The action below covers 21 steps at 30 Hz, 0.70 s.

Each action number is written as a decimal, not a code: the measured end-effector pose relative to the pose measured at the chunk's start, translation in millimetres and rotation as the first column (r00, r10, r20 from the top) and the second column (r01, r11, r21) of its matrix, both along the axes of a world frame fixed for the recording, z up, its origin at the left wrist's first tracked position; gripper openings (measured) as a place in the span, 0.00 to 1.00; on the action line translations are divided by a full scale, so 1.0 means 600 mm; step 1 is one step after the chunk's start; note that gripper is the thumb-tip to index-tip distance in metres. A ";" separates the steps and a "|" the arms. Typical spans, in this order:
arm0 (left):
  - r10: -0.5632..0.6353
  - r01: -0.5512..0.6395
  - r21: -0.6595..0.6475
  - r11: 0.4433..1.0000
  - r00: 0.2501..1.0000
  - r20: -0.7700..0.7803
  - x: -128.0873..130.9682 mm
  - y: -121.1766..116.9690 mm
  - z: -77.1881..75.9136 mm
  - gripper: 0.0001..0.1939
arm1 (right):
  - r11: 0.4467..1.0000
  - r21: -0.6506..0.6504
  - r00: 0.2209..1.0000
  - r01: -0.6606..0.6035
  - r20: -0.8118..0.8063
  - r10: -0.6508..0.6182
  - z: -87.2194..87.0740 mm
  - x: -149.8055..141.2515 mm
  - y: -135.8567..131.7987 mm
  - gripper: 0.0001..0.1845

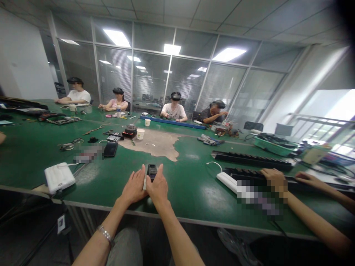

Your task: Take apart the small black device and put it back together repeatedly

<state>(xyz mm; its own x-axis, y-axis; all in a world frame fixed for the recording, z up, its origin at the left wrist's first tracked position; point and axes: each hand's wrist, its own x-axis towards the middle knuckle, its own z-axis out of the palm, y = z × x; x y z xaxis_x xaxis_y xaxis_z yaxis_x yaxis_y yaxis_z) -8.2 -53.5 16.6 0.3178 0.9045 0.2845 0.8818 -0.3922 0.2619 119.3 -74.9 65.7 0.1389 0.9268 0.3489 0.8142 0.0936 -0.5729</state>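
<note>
A small dark, box-shaped device [152, 169] stands on the green table in front of me, with socket-like recesses on its top. My left hand [134, 186] lies along its left side, fingers stretched out and together. On the other side is my right hand [158, 186], fingers also straight, its thumb across the device's near end. My hands flank the device and hide its lower part. Whether the palms press on it I cannot tell.
A white adapter box [59, 178] and a black phone [110, 149] lie left. Paper cups [140, 134] stand ahead. To the right are a white power strip [227, 183], long black rails [249, 159] and a co-worker's hands [274, 179]. Several people sit across the table.
</note>
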 end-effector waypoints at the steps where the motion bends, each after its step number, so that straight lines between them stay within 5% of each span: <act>1: -0.002 0.002 -0.007 1.000 1.000 -0.003 0.000 0.000 0.001 0.50 | 1.000 0.006 1.000 0.003 -0.014 -0.003 0.007 0.001 0.001 0.44; 8: 0.007 -0.007 0.005 1.000 1.000 0.018 0.003 0.002 0.002 0.53 | 0.977 0.214 0.988 0.026 -0.156 0.008 0.048 0.055 0.007 0.43; 15: 0.031 -0.031 0.018 0.999 0.999 0.012 0.004 0.006 -0.008 0.49 | 0.971 0.169 0.983 0.169 -0.103 -0.153 -0.022 0.151 0.008 0.41; 21: 0.032 -0.032 0.017 0.999 0.999 0.001 0.005 0.009 -0.009 0.47 | 0.974 0.141 0.984 0.177 -0.027 -0.175 -0.062 0.164 0.010 0.41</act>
